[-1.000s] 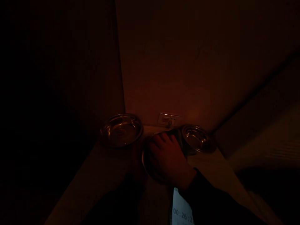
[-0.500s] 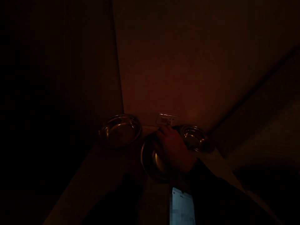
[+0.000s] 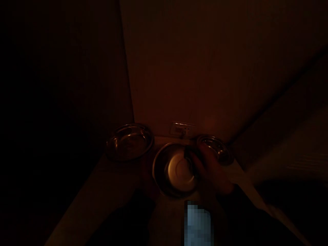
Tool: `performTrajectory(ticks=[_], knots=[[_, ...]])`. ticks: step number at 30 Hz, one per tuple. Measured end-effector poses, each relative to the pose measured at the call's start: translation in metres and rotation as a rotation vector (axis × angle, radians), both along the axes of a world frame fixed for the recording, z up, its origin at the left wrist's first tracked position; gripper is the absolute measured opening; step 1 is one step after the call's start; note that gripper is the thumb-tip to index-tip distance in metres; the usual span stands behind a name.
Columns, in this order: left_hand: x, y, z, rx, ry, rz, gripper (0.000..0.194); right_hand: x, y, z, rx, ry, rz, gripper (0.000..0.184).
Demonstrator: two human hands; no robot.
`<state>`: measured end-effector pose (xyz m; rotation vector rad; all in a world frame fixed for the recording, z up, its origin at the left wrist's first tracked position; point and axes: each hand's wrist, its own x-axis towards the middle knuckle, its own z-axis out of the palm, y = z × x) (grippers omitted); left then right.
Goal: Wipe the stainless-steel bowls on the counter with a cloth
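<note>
In dim light a metal bowl point(image 3: 180, 171) is tilted so that its inside faces me. My left hand point(image 3: 149, 177), barely visible in the dark, is at the bowl's left side and grips it; its fingers are hard to make out. On the other side, my right hand point(image 3: 211, 167) is bent at the right inner wall. Its fingers close on a small dark thing point(image 3: 190, 153), perhaps a cloth or pad, pressed against the metal; its kind is too dark to tell.
Two shiny metal dishes stand at the back: a wider one point(image 3: 130, 145) on the left, a smaller one point(image 3: 214, 147) on the right. A wall socket point(image 3: 182, 129) lies behind the bowl. A lit phone-like screen point(image 3: 199, 225) lies in front, on the wooden tabletop point(image 3: 165, 223).
My right hand has moved from the bowl's far rim to the right and nearer, uncovering the bowl's bottom. My left hand and the dishes stay about where they were.
</note>
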<state>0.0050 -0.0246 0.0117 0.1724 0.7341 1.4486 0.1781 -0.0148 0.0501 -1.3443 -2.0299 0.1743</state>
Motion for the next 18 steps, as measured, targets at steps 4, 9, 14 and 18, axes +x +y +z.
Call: performTrajectory(ticks=[4,9,14,18], knots=[[0.000,0.002,0.000,-0.003,0.018,0.000,0.048,0.009,-0.015,-0.014,-0.002,0.072,-0.032,0.009],[0.000,0.006,-0.008,0.069,0.127,0.073,0.043,0.020,-0.038,-0.034,0.038,0.061,0.026,0.013],[0.000,0.008,-0.014,0.142,0.136,-0.047,0.049,0.018,-0.060,-0.045,0.220,-0.092,0.129,0.018],[0.001,0.010,-0.014,0.111,0.141,0.003,0.041,0.006,-0.064,-0.044,0.400,-0.275,0.204,0.018]])
